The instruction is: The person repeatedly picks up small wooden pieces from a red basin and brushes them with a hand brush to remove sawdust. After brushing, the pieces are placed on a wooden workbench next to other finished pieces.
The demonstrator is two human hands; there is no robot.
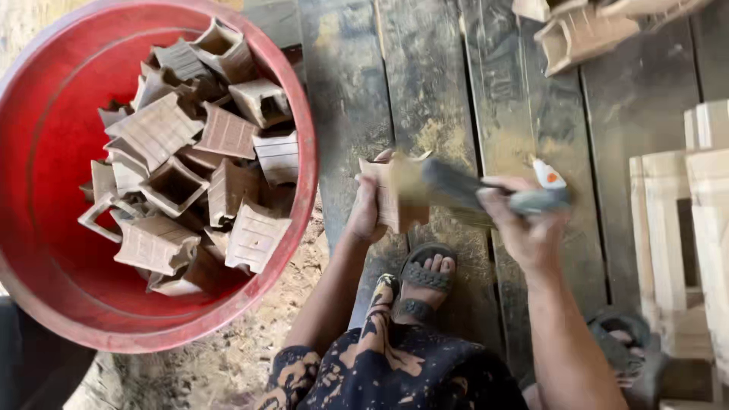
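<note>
red plastic basin [45, 152] at far left, resting on sandy ground, holds a loose heap of small carved wooden pieces [190, 159], square and hollow, ridged sides. just right of the basin rim, left hand [370, 209] is closed around one wooden piece [395, 193], held above dark floor planks [456, 83]. right hand [524, 224] is clenched on the handle of a brush [463, 190]; bristles blurred, lying against the held piece. sandalled foot [425, 273] below the hands. more carved pieces [581, 30] at top right; pale wooden frames [683, 228] stacked at right edge.
</note>
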